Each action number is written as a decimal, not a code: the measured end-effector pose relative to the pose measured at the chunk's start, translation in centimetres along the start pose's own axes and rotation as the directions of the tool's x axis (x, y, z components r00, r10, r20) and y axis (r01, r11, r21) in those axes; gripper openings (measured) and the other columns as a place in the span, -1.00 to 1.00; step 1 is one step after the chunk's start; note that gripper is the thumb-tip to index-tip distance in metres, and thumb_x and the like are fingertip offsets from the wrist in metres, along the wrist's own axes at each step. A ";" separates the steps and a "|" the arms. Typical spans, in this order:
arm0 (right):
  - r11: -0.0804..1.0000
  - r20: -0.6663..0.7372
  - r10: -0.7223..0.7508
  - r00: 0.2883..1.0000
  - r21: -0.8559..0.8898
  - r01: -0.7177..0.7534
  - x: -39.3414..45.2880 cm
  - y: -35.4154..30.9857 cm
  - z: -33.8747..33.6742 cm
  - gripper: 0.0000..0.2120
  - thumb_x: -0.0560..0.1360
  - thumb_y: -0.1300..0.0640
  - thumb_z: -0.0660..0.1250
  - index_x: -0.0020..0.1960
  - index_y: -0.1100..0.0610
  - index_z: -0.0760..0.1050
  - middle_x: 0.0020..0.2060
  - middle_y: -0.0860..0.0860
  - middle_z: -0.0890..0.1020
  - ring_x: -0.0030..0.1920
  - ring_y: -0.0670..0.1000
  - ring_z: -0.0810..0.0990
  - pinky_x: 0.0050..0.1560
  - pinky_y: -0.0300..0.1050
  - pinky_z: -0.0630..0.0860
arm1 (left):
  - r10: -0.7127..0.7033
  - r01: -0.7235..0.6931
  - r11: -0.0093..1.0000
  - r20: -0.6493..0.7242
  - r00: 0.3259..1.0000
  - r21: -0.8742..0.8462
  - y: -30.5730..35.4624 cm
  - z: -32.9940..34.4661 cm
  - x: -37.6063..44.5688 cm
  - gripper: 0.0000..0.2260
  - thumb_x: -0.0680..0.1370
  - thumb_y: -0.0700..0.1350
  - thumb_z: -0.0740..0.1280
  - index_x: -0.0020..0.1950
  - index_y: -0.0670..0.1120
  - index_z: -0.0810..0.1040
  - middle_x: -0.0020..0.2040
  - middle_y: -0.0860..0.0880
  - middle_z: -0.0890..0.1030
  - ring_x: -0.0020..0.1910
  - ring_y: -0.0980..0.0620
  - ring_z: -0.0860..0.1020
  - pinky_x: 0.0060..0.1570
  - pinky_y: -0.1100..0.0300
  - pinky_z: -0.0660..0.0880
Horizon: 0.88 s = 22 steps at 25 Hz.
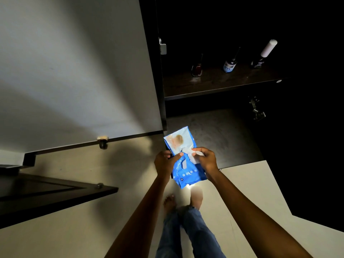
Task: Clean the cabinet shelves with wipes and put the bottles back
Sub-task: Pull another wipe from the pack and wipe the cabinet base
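**Wipe pack held at the open cabinet**

The left hand [164, 162] grips the blue wipe pack [183, 157] by its edge; the right hand [205, 158] pinches a white wipe [189, 152] at its opening. Three bottles [229, 65] stand on the dark shelf [214, 84] above, their labels barely legible.
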State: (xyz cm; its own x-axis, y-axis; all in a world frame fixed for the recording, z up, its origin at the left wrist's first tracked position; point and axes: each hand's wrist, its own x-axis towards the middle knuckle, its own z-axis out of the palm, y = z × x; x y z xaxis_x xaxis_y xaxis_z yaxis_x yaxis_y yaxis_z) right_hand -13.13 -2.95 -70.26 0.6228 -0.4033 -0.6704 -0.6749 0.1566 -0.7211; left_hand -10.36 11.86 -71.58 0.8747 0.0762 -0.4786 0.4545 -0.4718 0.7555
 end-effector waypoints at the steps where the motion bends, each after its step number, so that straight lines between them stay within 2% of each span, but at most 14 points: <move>1: 0.999 0.008 0.011 1.000 0.050 -0.012 0.1 0.1 -0.2 -0.93 0.45 0.29 0.37 -0.11 0.15 0.58 -0.07 0.09 0.63 -0.05 0.13 0.61 -0.07 -0.09 0.56 | 0.004 -0.003 1.000 0.030 1.000 -0.029 0.4 0.1 0.2 -0.62 0.30 0.07 0.51 -0.22 -0.22 0.52 -0.19 -0.14 0.66 -0.23 -0.05 0.62 -0.30 0.18 0.46; 3: 0.990 -0.057 -0.039 0.998 0.130 0.046 0.0 0.3 -0.6 -0.91 0.46 0.30 0.35 -0.09 0.15 0.59 -0.07 0.09 0.63 -0.06 0.11 0.62 -0.10 -0.11 0.57 | 0.018 -0.004 0.990 0.094 0.995 -0.142 1.3 0.2 0.0 -0.75 0.42 -0.09 0.46 -0.21 -0.21 0.44 -0.17 -0.21 0.62 -0.22 -0.13 0.59 -0.21 0.02 0.52; 5: 0.965 -0.211 -0.189 0.959 0.142 0.221 -0.9 0.4 -1.1 -0.91 0.48 0.31 0.33 -0.06 0.21 0.60 -0.10 0.07 0.64 -0.09 -0.01 0.65 -0.12 -0.24 0.58 | 0.039 -0.018 0.969 0.079 0.996 -0.246 1.6 -0.4 -0.7 -0.77 0.46 -0.17 0.41 -0.24 -0.11 0.34 -0.21 -0.18 0.52 -0.25 -0.04 0.51 -0.21 0.04 0.48; 6: 0.943 -0.267 -0.285 0.921 0.096 0.320 -1.5 0.4 -1.2 -0.88 0.49 0.35 0.30 -0.03 0.26 0.59 -0.09 0.08 0.64 -0.11 -0.08 0.64 -0.09 -0.34 0.56 | 0.062 -0.047 0.955 0.044 0.997 -0.293 1.3 -1.2 -0.9 -0.75 0.46 -0.19 0.40 -0.24 -0.08 0.31 -0.24 -0.12 0.47 -0.26 0.02 0.47 -0.23 0.14 0.45; 8: 0.885 -0.317 -0.464 0.827 -0.139 0.444 -2.3 0.7 -1.4 -0.75 0.46 0.49 0.20 0.03 0.32 0.57 -0.02 0.15 0.60 -0.07 -0.08 0.59 0.02 -0.53 0.42 | 0.043 -0.043 0.911 -0.010 0.999 -0.409 0.6 -3.6 -1.0 -0.77 0.43 -0.21 0.42 -0.21 -0.07 0.35 -0.28 -0.04 0.50 -0.27 0.07 0.47 -0.26 0.23 0.44; 9: 0.842 -0.277 -0.531 0.801 -0.277 0.462 -2.4 1.0 -1.4 -0.68 0.43 0.53 0.16 0.08 0.34 0.54 0.03 0.18 0.57 -0.02 -0.06 0.56 0.08 -0.57 0.34 | 0.009 -0.019 0.890 -0.023 1.000 -0.455 0.1 -5.0 -0.8 -0.78 0.41 -0.21 0.44 -0.19 -0.07 0.39 -0.31 -0.01 0.56 -0.29 0.07 0.51 -0.28 0.22 0.46; 11: 0.695 -0.018 -0.600 0.800 -0.507 0.509 -2.6 2.5 -0.6 -0.65 0.46 0.45 0.15 0.24 0.36 0.44 0.20 0.25 0.50 0.19 0.07 0.52 0.29 -0.42 0.25 | -0.052 0.028 0.864 -0.034 0.998 -0.503 -0.7 -7.9 -0.7 -0.78 0.38 -0.22 0.47 -0.16 -0.07 0.44 -0.31 0.00 0.64 -0.32 0.07 0.58 -0.30 0.19 0.53; 13: 0.410 0.292 -0.594 0.750 -0.692 0.594 -3.1 5.5 0.7 -0.56 0.56 0.17 0.08 0.39 0.35 0.29 0.39 0.28 0.34 0.41 0.24 0.31 0.47 -0.12 0.12 | -0.084 0.052 0.857 -0.040 0.996 -0.513 -1.5 -10.0 -0.8 -0.81 0.42 -0.24 0.44 -0.09 -0.11 0.45 -0.22 -0.09 0.63 -0.32 0.04 0.60 -0.32 0.22 0.56; 14: 0.235 0.428 -0.583 0.691 -0.725 0.648 -3.1 6.9 1.4 -0.50 0.60 0.04 -0.01 0.43 0.32 0.23 0.43 0.25 0.26 0.45 0.23 0.21 0.50 -0.05 0.07 | -0.088 0.054 0.858 -0.043 0.995 -0.511 -1.8 -10.8 -1.0 -0.82 0.44 -0.24 0.42 -0.04 -0.14 0.45 -0.20 -0.11 0.62 -0.33 0.06 0.61 -0.34 0.25 0.56; 16: 0.031 0.587 -0.543 0.600 -0.700 0.713 -2.8 7.3 2.7 -0.43 0.61 -0.07 -0.17 0.47 0.27 0.13 0.48 0.17 0.13 0.48 0.16 0.07 0.49 0.02 0.11 | -0.092 0.056 0.867 -0.048 0.995 -0.496 -2.3 -11.6 -1.2 -0.80 0.47 -0.23 0.38 0.04 -0.19 0.43 -0.20 -0.09 0.61 -0.37 0.13 0.61 -0.38 0.30 0.55; 17: 0.005 0.606 -0.520 0.602 -0.702 0.712 -2.3 6.5 2.9 -0.41 0.60 -0.09 -0.19 0.49 0.24 0.07 0.49 0.13 0.06 0.49 0.12 -0.01 0.49 0.04 0.10 | -0.093 0.058 0.870 -0.048 0.995 -0.490 -2.4 -11.7 -1.2 -0.80 0.47 -0.23 0.37 0.05 -0.20 0.43 -0.20 -0.09 0.60 -0.37 0.15 0.61 -0.39 0.32 0.54; 18: 0.034 0.588 -0.506 0.631 -0.717 0.696 -1.7 5.6 3.0 -0.41 0.60 -0.11 -0.16 0.51 0.22 0.00 0.50 0.09 -0.03 0.50 0.08 -0.09 0.50 0.01 0.02 | -0.091 0.058 0.869 -0.043 0.995 -0.492 -2.4 -11.8 -1.3 -0.80 0.48 -0.24 0.36 0.06 -0.22 0.42 -0.20 -0.10 0.60 -0.38 0.15 0.61 -0.39 0.32 0.54; 20: 0.170 0.455 -0.508 0.731 -0.779 0.603 -0.6 4.9 2.1 -0.37 0.57 -0.14 -0.14 0.52 0.20 -0.09 0.48 0.05 -0.14 0.50 0.04 -0.19 0.48 -0.09 -0.15 | -0.083 0.057 0.865 -0.029 0.996 -0.499 -2.3 -11.7 -1.4 -0.79 0.49 -0.25 0.35 0.07 -0.23 0.42 -0.19 -0.11 0.60 -0.37 0.16 0.62 -0.38 0.32 0.54; 22: 0.224 0.375 -0.506 0.777 -0.813 0.538 -1.6 5.9 0.8 -0.36 0.55 -0.14 -0.16 0.51 0.20 -0.11 0.49 0.05 -0.14 0.50 0.03 -0.19 0.47 -0.16 -0.23 | -0.058 0.045 0.861 -0.010 0.998 -0.507 -2.1 -11.7 -1.6 -0.78 0.49 -0.25 0.35 0.09 -0.24 0.42 -0.17 -0.10 0.60 -0.35 0.17 0.63 -0.35 0.32 0.55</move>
State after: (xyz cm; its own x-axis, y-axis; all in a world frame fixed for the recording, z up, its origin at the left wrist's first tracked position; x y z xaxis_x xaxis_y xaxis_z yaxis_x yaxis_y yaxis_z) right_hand -17.78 -0.65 -73.63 0.9737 -0.0543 -0.2212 -0.1373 -0.9147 -0.3801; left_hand -10.76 22.98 -67.20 0.8487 0.1120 -0.5169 0.5155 0.0430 0.8558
